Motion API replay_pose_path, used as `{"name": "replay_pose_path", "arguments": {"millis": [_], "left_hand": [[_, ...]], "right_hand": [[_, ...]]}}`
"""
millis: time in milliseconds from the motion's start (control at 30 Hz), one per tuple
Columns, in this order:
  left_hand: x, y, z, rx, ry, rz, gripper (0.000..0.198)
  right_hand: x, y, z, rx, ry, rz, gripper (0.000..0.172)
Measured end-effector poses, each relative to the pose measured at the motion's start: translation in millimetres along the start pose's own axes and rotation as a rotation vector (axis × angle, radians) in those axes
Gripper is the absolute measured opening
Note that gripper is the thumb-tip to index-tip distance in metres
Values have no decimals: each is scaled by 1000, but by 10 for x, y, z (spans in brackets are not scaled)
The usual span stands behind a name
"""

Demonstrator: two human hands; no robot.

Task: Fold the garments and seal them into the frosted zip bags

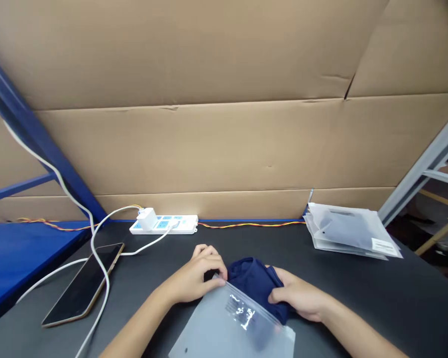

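At the near edge of the table, at its middle, lies a frosted zip bag. The left hand pinches the bag's open mouth with curled fingers. The right hand grips a navy garment, which sits partly inside the mouth. Phone: left side. Power strip: far edge. Stack of packed bags: far right corner.

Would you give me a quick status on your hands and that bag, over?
Left hand pinches frosted zip bag mouth. Right hand grips navy garment, partly inside. Phone lies left, apart.
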State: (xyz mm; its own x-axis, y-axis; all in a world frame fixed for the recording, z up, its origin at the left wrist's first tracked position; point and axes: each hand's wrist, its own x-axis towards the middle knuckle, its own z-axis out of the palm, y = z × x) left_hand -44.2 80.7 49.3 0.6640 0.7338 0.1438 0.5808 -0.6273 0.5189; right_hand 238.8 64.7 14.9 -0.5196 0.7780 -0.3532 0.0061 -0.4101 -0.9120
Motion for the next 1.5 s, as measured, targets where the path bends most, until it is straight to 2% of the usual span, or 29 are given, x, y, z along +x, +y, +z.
{"name": "replay_pose_path", "arguments": {"millis": [133, 233, 367, 467, 600, 867, 1000, 1067, 1233, 1300, 1433, 1500], "left_hand": [[17, 29, 42, -67, -25, 8, 14], [46, 109, 131, -89, -20, 34, 13], [51, 156, 172, -111, 10, 54, 12], [35, 146, 155, -87, 49, 19, 11], [25, 139, 147, -44, 72, 11, 13], [30, 129, 201, -42, 113, 29, 13], [31, 135, 213, -54, 136, 43, 14], [32, 137, 216, -52, 143, 36, 14], [34, 112, 235, -39, 159, 34, 15], [35, 102, 240, -39, 154, 34, 14], [33, 104, 236, -53, 152, 37, 15], [30, 105, 235, -64, 161, 34, 15]], "right_hand": [[-35, 6, -3, -197, -35, 104, 29], [-77, -4, 35, -254, -130, 150, 30], [-115, -23, 136, -90, -156, 78, 34], [-111, -9, 194, -1, -94, -4, 32], [-81, 44, 213, 62, 6, 41, 22], [-115, 16, 231, -128, -150, -115, 17], [-161, -50, 227, -186, -221, -100, 32], [-165, -40, 213, -199, -218, -126, 32], [-93, 109, 193, -250, -27, -158, 24], [-66, 143, 202, -280, -8, -179, 27], [-84, 85, 229, -252, -116, -98, 28], [-122, 25, 238, -235, -194, -69, 36]]}}
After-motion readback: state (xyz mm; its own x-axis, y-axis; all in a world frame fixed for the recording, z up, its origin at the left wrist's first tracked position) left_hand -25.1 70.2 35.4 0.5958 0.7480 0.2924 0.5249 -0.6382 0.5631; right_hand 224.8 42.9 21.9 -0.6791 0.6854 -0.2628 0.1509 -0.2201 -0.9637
